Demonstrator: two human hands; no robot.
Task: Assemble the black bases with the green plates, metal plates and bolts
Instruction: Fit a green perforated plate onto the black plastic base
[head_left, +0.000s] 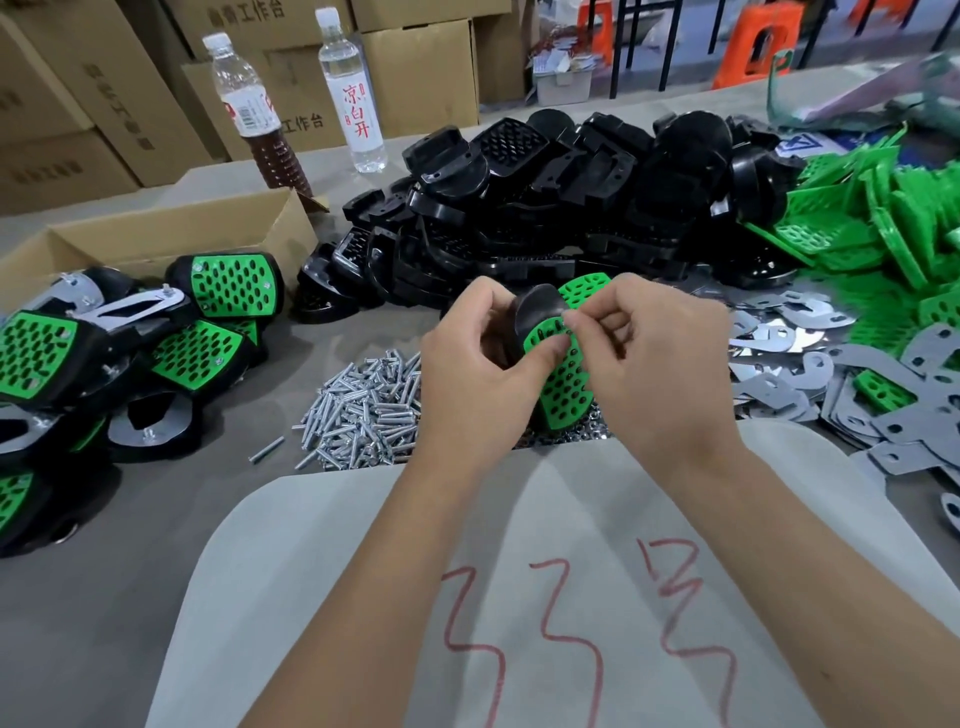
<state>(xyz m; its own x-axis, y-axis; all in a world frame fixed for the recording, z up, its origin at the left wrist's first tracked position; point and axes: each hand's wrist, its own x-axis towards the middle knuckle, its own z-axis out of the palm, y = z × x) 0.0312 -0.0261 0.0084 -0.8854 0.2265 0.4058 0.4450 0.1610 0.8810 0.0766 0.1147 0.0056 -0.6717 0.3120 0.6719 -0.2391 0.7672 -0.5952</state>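
My left hand (478, 374) grips the black base (537, 312) with green plate (563, 379), long axis running away from me; right hand (660, 358) fingers (597, 325) pinched at its top hole, touching. Bolts (363, 410) lie left-below, nearer my left.

Head-worn view, forward-down, close over the table (156, 545)
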